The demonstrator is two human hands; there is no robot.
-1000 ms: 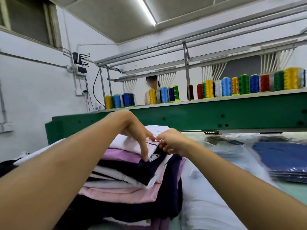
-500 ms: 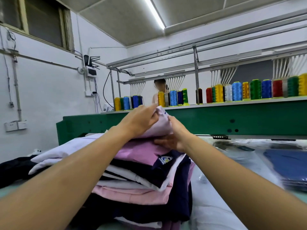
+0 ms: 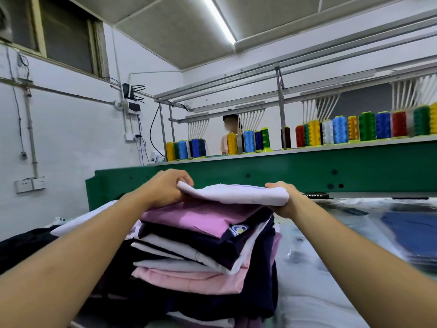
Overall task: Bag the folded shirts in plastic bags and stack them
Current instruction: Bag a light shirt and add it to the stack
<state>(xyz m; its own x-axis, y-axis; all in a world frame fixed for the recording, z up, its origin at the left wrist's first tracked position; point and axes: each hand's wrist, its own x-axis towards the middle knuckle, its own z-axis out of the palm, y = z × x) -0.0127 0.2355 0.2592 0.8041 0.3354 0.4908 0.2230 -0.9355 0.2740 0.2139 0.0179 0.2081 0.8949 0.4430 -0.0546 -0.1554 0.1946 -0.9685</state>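
A folded white shirt (image 3: 233,194) is held flat just above a tall pile of folded shirts (image 3: 203,247) in pink, navy and white. My left hand (image 3: 165,188) grips the shirt's left edge, fingers curled over the corner. My right hand (image 3: 282,198) grips its right edge, thumb on top and fingers underneath. A pink shirt (image 3: 201,217) now tops the pile. To the right lie bagged blue shirts (image 3: 411,235) in clear plastic, blurred.
A green embroidery machine (image 3: 260,172) runs across behind the pile, with coloured thread cones (image 3: 340,130) on its shelf. A person (image 3: 230,132) stands behind it. Loose clear plastic bags (image 3: 307,256) cover the table on the right. Dark garments (image 3: 26,247) lie at left.
Both hands went from pinching the top white shirt at its middle to gripping its two ends. The shirt has come up off the pile and is spread flat. The camera tilted up.
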